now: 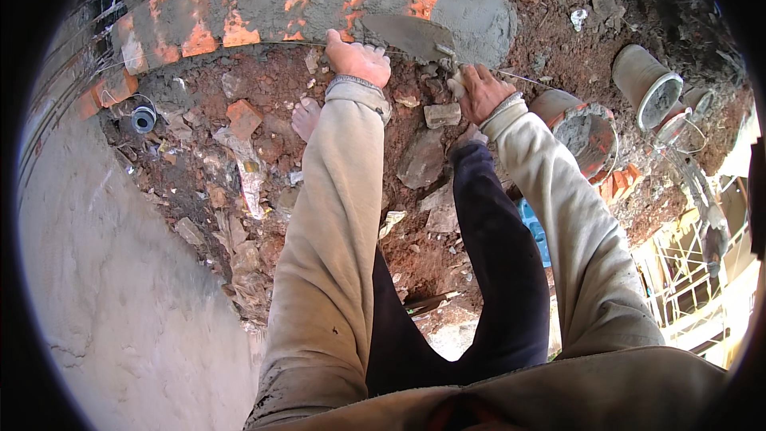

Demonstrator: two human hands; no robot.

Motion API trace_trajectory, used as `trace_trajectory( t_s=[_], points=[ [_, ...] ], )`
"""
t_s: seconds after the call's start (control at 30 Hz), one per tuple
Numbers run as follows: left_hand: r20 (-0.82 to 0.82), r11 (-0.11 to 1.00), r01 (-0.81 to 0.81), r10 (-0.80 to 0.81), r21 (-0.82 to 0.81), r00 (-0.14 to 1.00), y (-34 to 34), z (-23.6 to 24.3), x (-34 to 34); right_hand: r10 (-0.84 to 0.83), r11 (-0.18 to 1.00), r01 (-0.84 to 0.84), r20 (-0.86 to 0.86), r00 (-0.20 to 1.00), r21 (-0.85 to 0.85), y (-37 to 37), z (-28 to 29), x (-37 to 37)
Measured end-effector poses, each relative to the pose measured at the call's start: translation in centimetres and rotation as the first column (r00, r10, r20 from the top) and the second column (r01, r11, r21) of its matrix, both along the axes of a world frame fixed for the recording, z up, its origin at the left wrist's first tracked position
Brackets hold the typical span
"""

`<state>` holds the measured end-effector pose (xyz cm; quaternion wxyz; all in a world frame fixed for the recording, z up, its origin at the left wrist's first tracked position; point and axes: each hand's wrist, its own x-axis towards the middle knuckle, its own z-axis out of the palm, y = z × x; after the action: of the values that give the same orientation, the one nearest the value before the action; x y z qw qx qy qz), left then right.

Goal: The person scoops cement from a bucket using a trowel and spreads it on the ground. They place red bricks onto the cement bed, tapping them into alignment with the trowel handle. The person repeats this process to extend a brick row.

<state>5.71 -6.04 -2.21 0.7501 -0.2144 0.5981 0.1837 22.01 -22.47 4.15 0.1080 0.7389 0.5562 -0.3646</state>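
Your right hand (481,89) has its grip wrapped around the handle of a brick trowel (408,34), the blade lying flat on the wet mortar bed (471,12) topping the low brick wall (239,20), an angle that suits spreading. Your left hand (359,58) rests on the wall's near edge, fingers curled over it, pinching nothing, apparently as a brace. A taut string line (523,77) runs along the course as a guide. The mortar bucket (589,132) sits on the rubble just right of your hand, within reach.
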Motion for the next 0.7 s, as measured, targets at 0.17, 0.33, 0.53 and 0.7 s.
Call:
trace_trajectory(
  t_s=[0.17, 0.33, 0.53, 0.7],
  points=[
    [0.002, 0.999, 0.023, -0.023, -0.048, 1.000, 1.1, 0.4, -0.1, 0.103, 0.994, -0.101, 0.054, 0.993, -0.038, 3.8, -1.4, 3.7],
    [0.000, 1.000, -0.005, 0.005, 0.000, 1.000, 0.9, 0.9, 0.3, -0.125, 0.974, 0.117, -0.025, 0.992, -0.194, 4.1, -0.8, 4.8],
    [-0.148, 0.997, 0.077, -0.078, -0.014, 0.986, 0.3, 0.7, 0.7, -0.263, 0.964, 0.266, -0.132, 0.956, 0.006, 4.4, -0.6, 3.5],
    [-0.113, 0.982, 0.132, -0.117, 0.134, 0.987, -0.9, 1.3, 0.9, -0.113, 0.974, 0.086, -0.119, 0.986, -0.209, 5.8, -1.4, 2.0]
  ],
)
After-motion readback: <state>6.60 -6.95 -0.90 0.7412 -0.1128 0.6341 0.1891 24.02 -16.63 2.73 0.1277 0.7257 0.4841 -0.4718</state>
